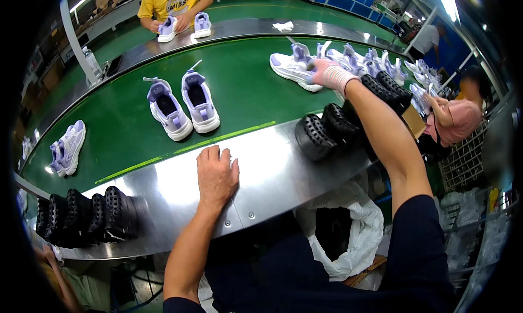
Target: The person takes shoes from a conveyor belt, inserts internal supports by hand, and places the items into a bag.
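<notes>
In the head view, the right hand [331, 74], in a striped glove, reaches across the green belt [245, 92] to a white and lavender shoe [287, 68] at the far right, beside a crowded row of similar shoes [346, 55]. Its fingers overlap the shoe's upper, but I can't tell whether they clamp it or only touch. The bare left hand [216, 174] rests on the near metal ledge [272, 171], fingers close together, thumb a little apart, holding nothing I can see. I'd say a firm hold at the heel collar, with the shoe lifted clear of its neighbours, would suit best; the forearm should stay high over the black blocks [315, 138] at the near right. The glove hides part of the shoe, the arm covers some blocks behind it, the left palm is out of sight, and the dark rim cuts off the far-left shoes.
</notes>
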Tool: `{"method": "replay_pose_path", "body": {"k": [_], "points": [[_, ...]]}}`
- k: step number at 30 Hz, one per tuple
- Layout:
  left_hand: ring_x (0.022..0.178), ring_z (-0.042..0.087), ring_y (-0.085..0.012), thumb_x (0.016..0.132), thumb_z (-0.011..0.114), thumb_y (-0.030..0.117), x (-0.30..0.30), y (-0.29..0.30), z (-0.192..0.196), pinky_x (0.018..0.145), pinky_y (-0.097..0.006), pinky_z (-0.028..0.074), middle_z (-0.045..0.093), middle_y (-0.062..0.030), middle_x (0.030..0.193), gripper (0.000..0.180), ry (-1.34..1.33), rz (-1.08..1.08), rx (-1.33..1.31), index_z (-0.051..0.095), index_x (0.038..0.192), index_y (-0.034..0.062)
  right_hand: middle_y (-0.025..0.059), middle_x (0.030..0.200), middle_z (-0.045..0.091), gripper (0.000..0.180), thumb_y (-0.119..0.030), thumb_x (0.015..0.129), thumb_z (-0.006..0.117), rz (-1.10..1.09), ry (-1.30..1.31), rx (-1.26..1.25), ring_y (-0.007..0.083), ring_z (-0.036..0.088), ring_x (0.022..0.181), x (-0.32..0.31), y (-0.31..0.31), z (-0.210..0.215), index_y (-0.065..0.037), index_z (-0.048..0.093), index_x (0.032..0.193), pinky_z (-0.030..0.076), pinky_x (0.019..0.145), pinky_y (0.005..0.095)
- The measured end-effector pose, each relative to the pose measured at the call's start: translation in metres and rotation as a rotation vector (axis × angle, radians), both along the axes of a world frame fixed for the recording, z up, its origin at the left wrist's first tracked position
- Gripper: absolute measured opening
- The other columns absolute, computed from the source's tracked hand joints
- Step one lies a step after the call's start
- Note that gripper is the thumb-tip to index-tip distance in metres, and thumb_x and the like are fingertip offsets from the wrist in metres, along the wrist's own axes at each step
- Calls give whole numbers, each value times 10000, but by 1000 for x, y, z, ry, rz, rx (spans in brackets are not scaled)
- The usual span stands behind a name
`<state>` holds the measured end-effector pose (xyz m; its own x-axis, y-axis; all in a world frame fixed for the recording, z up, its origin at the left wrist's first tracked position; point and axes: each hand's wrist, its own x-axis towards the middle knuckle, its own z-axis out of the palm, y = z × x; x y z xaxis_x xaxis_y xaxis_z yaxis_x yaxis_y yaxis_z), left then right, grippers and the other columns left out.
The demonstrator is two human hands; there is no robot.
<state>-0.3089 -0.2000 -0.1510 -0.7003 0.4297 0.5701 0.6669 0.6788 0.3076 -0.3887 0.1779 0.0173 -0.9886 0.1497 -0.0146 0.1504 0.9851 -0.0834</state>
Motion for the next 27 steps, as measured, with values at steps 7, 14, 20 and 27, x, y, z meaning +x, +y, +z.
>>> {"method": "replay_pose_path", "body": {"k": [7,14,20,27], "points": [[1034,563,-364,772,793,139,-2,-1,1,912,-474,465,564,-185,1061,296,-51,-2,7,653,992,-1,241,1222,731,445,-214,807,676,-126,-177,186,369,701,1161,-87,113,-65,-10,740,1197,543,1014,436],[1086,557,-367,794,792,160,0,2,9,959,-479,459,579,-188,1096,302,-140,11,-69,645,1011,10,201,1263,726,496,-278,783,786,-179,-340,224,348,687,1199,-110,143,-83,-58,746,1226,534,1027,426],[1095,560,-367,796,787,158,0,5,5,959,-479,454,584,-181,1094,299,-122,26,-4,645,1014,10,156,1221,743,458,-350,821,801,-126,-374,351,344,710,1113,-122,135,-84,-104,759,1204,559,973,427],[1078,563,-357,789,791,150,0,11,3,945,-470,454,587,-186,1112,300,-101,13,27,659,1024,19,100,804,699,345,-362,812,831,152,-205,-137,203,640,676,-121,28,-46,-48,758,934,535,638,359]]}}
